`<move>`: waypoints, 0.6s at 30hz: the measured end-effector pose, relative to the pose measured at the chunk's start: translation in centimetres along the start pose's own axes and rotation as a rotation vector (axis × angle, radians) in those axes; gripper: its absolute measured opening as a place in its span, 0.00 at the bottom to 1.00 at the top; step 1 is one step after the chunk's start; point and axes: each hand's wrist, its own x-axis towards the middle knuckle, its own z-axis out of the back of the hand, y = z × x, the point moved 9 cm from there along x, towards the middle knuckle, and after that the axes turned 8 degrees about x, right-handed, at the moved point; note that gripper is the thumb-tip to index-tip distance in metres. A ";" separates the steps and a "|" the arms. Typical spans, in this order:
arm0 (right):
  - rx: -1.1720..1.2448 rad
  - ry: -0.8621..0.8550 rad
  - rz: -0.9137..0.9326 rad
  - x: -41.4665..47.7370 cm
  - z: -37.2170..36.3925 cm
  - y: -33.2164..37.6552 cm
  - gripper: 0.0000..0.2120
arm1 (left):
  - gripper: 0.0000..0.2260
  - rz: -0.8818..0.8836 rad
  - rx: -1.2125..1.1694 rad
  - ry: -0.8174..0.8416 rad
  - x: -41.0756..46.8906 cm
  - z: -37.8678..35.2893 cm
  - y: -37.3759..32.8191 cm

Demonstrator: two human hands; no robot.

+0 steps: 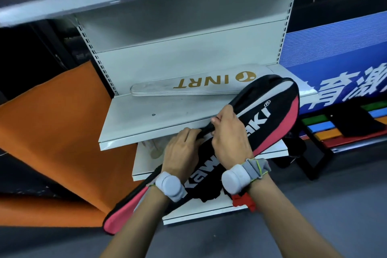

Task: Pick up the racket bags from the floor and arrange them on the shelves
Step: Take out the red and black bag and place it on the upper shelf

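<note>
A black, pink and grey racket bag (272,109) with white lettering slants from the lower left up to the right, its wide end over the right part of the middle shelf (134,117). My left hand (182,148) grips the bag's upper edge near the shelf's front lip. My right hand (228,134) pinches the same edge just to the right, near the zip. A white racket bag (194,86) with gold "INRT" lettering lies flat at the back of that shelf.
A bare shelf (104,2) hangs above and two lower shelves (142,163) step out below. Orange matting (54,128) leans at the left. A blue banner (335,65) and a coloured bench (322,130) with dark fabric stand at the right. A red cloth (245,201) lies below my right wrist.
</note>
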 end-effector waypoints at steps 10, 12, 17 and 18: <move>-0.068 -0.322 -0.144 3.5 7.7 -6.4 0.07 | 0.06 -0.066 -0.103 0.016 0.0 -0.2 -0.6; -0.106 -0.362 -0.194 4.0 9.2 -8.0 0.07 | 0.06 -0.073 -0.119 0.031 -0.3 0.0 -0.3; -0.107 -0.383 -0.394 4.5 12.0 -12.2 0.13 | 0.06 -0.082 -0.146 0.071 -0.3 0.3 -0.7; -0.092 -0.385 -0.441 4.4 12.4 -12.9 0.13 | 0.06 -0.076 -0.155 0.088 -0.3 0.3 -0.8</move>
